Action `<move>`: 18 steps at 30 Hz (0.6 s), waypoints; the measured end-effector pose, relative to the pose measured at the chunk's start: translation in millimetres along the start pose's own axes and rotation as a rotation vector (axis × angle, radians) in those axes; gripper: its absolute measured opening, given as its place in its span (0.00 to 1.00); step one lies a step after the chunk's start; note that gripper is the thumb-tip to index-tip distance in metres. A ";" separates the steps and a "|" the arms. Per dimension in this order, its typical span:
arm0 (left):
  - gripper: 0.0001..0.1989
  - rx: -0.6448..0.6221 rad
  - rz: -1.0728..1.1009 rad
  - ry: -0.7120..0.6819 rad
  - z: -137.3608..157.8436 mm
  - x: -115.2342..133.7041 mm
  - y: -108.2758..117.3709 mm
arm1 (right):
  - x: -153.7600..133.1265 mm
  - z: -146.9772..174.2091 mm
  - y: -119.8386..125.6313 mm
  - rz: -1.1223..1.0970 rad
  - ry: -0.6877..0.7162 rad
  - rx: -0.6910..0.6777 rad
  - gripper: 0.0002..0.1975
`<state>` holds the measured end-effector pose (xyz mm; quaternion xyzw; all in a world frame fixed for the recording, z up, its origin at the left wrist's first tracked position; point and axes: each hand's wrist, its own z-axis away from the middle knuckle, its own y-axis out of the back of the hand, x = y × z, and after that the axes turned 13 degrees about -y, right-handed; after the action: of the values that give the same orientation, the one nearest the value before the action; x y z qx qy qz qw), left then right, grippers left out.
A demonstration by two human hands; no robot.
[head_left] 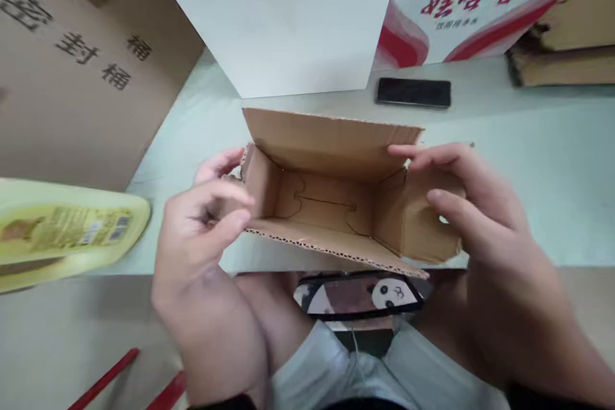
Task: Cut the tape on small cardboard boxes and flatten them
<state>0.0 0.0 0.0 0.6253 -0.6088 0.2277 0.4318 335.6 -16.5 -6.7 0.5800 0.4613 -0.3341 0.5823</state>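
- One small open carton (331, 198), nothing inside it.
- Left hand (202, 230) pinches its 9 o'clock end flap; right hand (475, 205) grips its 3 o'clock end.
- One black phone (413, 92) at 12 o'clock.

big brown carton (72, 70) at desk's far-left corner: black Chinese print, 密封桶 readable, white-and-red carton (480, 6) at far-right edge: red Chinese characters upside down plus small grey line, not legible, yellow-green package (62, 230) at left edge: label with barcode, text too blurred

Bright, even light; soft blur, edges stretched.
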 end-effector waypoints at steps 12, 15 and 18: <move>0.34 -0.116 0.174 0.168 7.0 -3.9 -2.4 | 19.1 -11.5 -32.6 -0.111 0.137 0.098 0.24; 0.32 -0.117 0.173 0.201 6.4 -2.4 -3.3 | 19.7 -17.1 -32.8 0.086 0.179 -0.008 0.21; 0.29 -0.073 0.145 0.230 3.5 -1.9 -6.8 | 19.0 -20.5 -31.6 0.218 0.195 -0.042 0.24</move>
<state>5.4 -2.5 -5.1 0.5335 -0.6067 0.3062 0.5036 310.0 3.2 -33.9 0.6441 0.4567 -0.2014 0.5796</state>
